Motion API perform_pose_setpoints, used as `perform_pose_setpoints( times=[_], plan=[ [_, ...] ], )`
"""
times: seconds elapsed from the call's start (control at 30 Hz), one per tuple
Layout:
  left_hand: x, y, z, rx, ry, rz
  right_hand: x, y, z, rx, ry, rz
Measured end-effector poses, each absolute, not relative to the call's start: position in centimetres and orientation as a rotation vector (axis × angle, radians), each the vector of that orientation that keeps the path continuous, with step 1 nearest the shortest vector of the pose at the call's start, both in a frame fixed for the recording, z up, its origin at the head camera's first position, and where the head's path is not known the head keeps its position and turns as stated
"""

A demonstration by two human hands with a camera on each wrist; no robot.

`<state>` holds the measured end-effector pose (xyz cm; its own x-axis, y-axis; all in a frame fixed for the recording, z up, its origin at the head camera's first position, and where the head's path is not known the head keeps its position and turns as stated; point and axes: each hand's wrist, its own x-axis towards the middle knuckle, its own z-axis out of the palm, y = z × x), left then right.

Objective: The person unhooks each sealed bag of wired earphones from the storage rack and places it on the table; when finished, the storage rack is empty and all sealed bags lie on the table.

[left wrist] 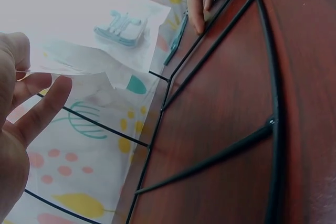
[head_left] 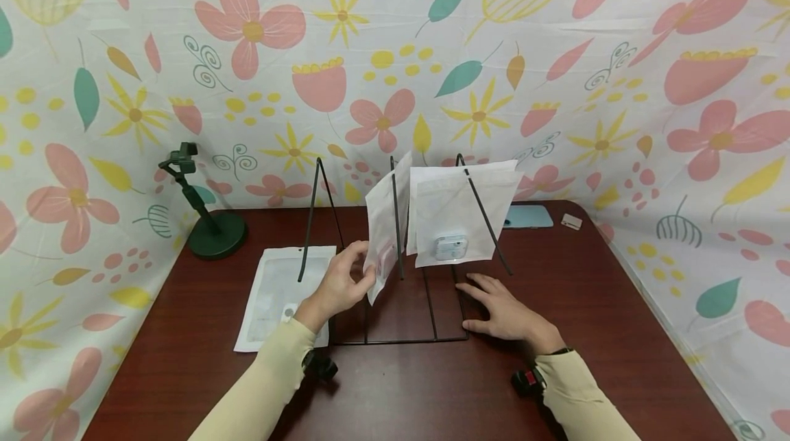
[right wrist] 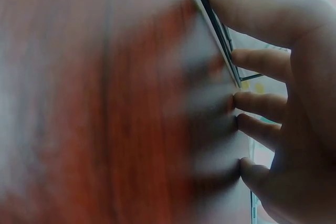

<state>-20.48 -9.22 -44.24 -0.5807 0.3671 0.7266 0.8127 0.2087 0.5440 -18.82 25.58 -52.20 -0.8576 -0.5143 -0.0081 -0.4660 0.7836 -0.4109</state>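
Note:
A black wire rack (head_left: 404, 343) stands on the table with upright bent dividers. My left hand (head_left: 341, 283) pinches the near lower edge of a white pouch (head_left: 389, 211) that stands edge-on at the middle divider; something pinkish shows through it. In the left wrist view the left hand (left wrist: 21, 103) has thumb and fingers on the pouch's thin edge. Further right in the rack are white pouches (head_left: 463, 201), the front one showing a pale blue item (head_left: 451, 247). My right hand (head_left: 507, 312) rests with spread fingers at the rack's right base wire, fingertips on the tabletop.
A flat white pouch (head_left: 262, 300) lies at the left, partly under my left forearm. Behind it stands a dark green stand (head_left: 217, 234) with a round base. A light blue phone-shaped object (head_left: 527, 216) and a small white item (head_left: 571, 221) lie at the back right, before a flowered cloth (head_left: 382, 50).

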Motion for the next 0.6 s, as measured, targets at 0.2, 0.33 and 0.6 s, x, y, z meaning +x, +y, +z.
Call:
perform_pose_setpoints(
  times=[0.2, 0.33, 0.6],
  plan=[
    [-19.8, -9.1, -44.3, -1.105, -2.022, -1.339, -18.8, 25.7, -52.3, -0.817, 2.868, -0.62],
    [-19.4, -8.9, -44.4, -1.139, -1.97, -1.313, -18.7, 25.7, -52.4, -0.835, 2.875, -0.632],
    [-19.2, -8.8, -46.1, -1.183, -1.932, -1.276, -18.8, 25.6, -52.2, -0.809, 2.858, -0.635]
  ],
)
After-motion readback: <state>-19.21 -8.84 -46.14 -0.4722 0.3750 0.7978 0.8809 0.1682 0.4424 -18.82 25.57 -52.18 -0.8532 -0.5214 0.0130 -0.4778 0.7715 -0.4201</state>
